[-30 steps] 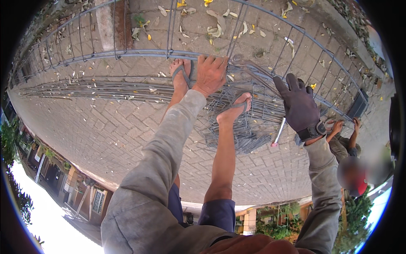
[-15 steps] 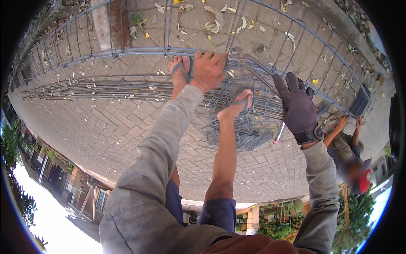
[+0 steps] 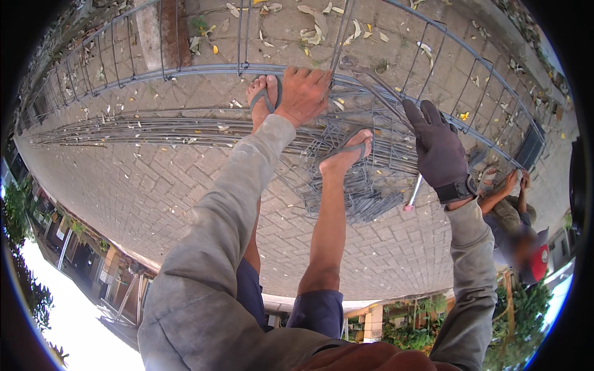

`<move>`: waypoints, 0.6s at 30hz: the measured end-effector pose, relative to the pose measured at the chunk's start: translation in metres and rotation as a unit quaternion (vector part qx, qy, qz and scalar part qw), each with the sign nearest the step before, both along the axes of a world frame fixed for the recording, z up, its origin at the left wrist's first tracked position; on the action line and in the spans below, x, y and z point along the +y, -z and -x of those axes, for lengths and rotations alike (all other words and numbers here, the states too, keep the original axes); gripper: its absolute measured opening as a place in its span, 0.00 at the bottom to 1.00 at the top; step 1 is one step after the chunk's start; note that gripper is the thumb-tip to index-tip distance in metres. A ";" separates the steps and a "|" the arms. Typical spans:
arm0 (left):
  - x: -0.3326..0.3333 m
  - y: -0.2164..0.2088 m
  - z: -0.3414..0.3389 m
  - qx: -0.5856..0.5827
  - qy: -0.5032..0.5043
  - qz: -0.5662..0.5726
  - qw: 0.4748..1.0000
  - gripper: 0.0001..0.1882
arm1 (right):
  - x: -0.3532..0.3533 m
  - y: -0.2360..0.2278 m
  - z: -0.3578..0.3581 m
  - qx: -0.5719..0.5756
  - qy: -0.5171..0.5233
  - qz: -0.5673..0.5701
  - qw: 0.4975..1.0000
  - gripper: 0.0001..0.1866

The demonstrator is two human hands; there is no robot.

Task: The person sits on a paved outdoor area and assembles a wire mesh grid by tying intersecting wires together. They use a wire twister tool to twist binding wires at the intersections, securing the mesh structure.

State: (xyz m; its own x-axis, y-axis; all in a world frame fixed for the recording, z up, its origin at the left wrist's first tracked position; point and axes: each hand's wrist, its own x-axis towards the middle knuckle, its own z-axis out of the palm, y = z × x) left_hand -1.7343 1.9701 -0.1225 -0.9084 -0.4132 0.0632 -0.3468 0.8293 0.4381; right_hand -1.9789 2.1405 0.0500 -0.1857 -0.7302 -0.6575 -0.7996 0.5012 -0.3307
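My bare left hand [image 3: 303, 94] is closed round the near long bar of a steel rebar cage [image 3: 213, 70], beside an upright pair of bars. My right hand [image 3: 440, 145], in a dark glove, grips the long handles of a pair of pincers [image 3: 385, 93]. The pincers' jaws [image 3: 349, 63] are just right of my left hand, over the paving by the cage's near bar. Whether the jaws hold wire is too small to tell. Part of the handles is hidden by the gloved fingers.
Loose long rods [image 3: 179, 131] lie on the paving near my sandalled feet. A pile of bent steel stirrups [image 3: 356, 201] lies beneath my right foot. A tool with a pale handle [image 3: 415, 190] lies beside it. Another person [image 3: 516, 213] crouches at the cage's right end.
The pincers' jaws have shifted slightly farther off and to the right, away from the near bar. My gloved hand has moved a little right. My left hand stays on the bar.
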 end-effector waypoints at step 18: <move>0.001 -0.002 0.001 -0.001 -0.004 0.023 1.000 0.22 | -0.024 -0.017 0.009 -0.017 -0.046 -0.077 0.996 0.39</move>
